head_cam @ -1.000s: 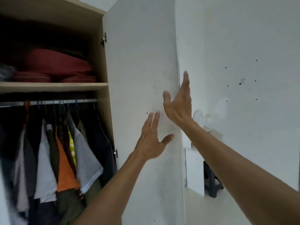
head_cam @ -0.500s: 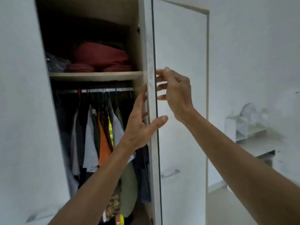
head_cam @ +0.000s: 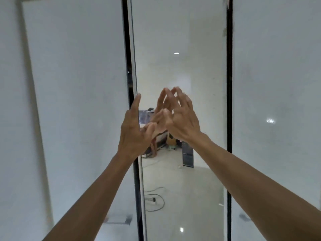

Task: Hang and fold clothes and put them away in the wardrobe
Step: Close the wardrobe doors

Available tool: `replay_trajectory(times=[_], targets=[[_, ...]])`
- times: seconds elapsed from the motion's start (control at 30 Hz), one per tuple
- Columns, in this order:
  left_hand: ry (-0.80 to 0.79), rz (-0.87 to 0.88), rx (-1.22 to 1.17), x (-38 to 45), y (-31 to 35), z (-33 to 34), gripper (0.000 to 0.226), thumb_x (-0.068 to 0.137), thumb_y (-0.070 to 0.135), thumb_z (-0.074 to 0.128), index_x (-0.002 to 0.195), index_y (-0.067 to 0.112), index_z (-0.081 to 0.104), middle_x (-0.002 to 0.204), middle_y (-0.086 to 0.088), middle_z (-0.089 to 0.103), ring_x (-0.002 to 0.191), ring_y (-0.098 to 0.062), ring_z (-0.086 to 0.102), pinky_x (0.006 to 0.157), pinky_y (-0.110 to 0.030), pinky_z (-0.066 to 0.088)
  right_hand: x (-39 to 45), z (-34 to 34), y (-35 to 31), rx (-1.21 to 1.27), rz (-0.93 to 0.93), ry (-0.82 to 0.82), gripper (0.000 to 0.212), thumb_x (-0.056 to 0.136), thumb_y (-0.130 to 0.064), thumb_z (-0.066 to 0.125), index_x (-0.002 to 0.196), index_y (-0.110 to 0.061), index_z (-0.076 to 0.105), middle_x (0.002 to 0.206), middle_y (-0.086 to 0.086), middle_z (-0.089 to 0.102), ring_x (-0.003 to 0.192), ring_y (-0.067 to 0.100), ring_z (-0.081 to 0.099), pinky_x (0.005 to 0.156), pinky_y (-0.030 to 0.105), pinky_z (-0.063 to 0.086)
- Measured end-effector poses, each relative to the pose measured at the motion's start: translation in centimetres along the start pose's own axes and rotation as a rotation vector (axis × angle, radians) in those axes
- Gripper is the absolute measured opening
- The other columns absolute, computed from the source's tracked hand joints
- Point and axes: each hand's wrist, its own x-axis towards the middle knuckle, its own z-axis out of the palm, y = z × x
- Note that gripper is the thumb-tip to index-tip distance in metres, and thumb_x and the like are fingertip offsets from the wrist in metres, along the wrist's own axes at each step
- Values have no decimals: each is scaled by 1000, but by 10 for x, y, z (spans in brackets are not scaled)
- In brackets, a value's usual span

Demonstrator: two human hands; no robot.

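Observation:
The wardrobe fills the view, and no clothes show. Its middle door is a mirror door (head_cam: 182, 49) that reflects a room behind me. My left hand (head_cam: 133, 131) lies with straight fingers along the mirror door's left edge, thumb spread onto the glass. Straight fingertips of my right hand (head_cam: 182, 122) press on the mirror, meeting their own reflection. Neither hand holds anything. A thin dark gap runs down each side of the mirror door.
A white wardrobe door (head_cam: 78, 84) stands on the left with a handle (head_cam: 118, 220) low down. Another white door (head_cam: 278, 66) stands on the right. The mirror reflects a pale floor with a cable and some furniture.
The mirror door has swung shut from open. The hanging clothes and the shelf with red bedding are now hidden. Both hands moved from the door's edge to its front.

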Motion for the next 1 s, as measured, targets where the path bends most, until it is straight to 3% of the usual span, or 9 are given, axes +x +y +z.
replay_trajectory(times=[0.1,0.17,0.23,0.3,0.5,0.67,0.83,0.93,1.0], targets=[[-39,7,258,11,-36,9,82,87,52,56,157,25,23,146,-12,34,120,-16,48,86,-39,56,21,35,18,-141,-24,-54,67,99,-46,29,159,-36,0,169,2,-6,155,23,-6,124,51,17],[-67,7,491,19,-60,17,83,88,60,50,158,29,16,165,-9,4,148,-31,18,102,-52,47,34,55,31,-235,-31,-96,69,96,-53,17,158,-36,-10,167,2,-16,154,23,-13,122,57,16],[-135,7,623,28,-81,26,84,93,59,47,159,29,4,165,-4,-18,153,-31,-9,115,-60,28,44,69,41,-280,-7,-133,69,97,-55,18,155,-40,-17,162,-3,-32,152,24,-20,119,66,13],[-195,7,678,33,-99,33,82,97,62,35,158,29,-9,163,-2,-27,151,-30,-20,118,-64,16,49,78,48,-287,15,-150,71,100,-51,26,153,-42,-20,157,-7,-40,150,25,-28,117,68,6],[-259,-54,646,40,-150,61,72,102,60,22,155,33,-19,161,5,-32,148,-29,-28,116,-69,7,62,100,58,-326,15,-200,70,105,-50,24,154,-35,-24,158,-4,-40,145,24,-37,116,66,-8],[-252,-52,643,38,-167,79,71,103,59,20,155,32,-20,161,4,-32,147,-28,-32,115,-70,-1,69,120,71,-363,13,-157,73,104,-52,24,151,-37,-29,155,-4,-44,145,26,-38,115,70,-4],[-198,-11,657,37,-177,83,71,102,57,22,158,28,-11,164,0,-22,150,-31,-23,115,-70,1,71,123,72,-367,2,-148,76,104,-49,29,150,-40,-31,155,-5,-44,144,25,-39,116,69,-6],[-154,-16,630,35,-175,86,71,101,56,23,159,26,-7,165,-3,-18,151,-31,-18,116,-69,-1,67,111,68,-378,-16,-181,75,102,-42,39,157,-37,-11,163,-2,-30,149,26,-29,119,63,-2],[-110,-6,607,29,-167,93,73,102,52,31,160,21,1,166,-7,-12,153,-31,-12,117,-67,-1,58,96,68,-385,-82,-125,65,98,-33,50,155,-27,21,166,6,7,153,31,4,121,58,21]])
